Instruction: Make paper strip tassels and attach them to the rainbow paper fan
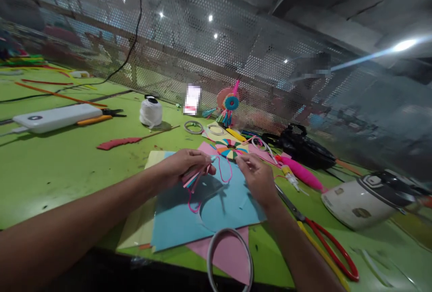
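Observation:
My left hand (192, 163) is closed around a tassel (191, 180) of pink, white and blue strips, which hangs below the fingers. Pink string (231, 175) loops out from the top of the tassel toward my right hand (257, 176), whose thumb and fingers are pinched on its other end. More pink string dangles beneath the tassel. Both hands are above a light blue sheet (178, 220) with a curved cut line. Just beyond them lies a ring of multicoloured paper (222, 149), partly behind my right fingers.
Red-handled scissors (313, 224) lie right of my right forearm, near a white appliance (354, 202). A tape ring (209, 260) sits at the front edge. Further back are a white thread spool (150, 113), a power bank (60, 117), a paper ornament (231, 103) and a black bag (305, 150).

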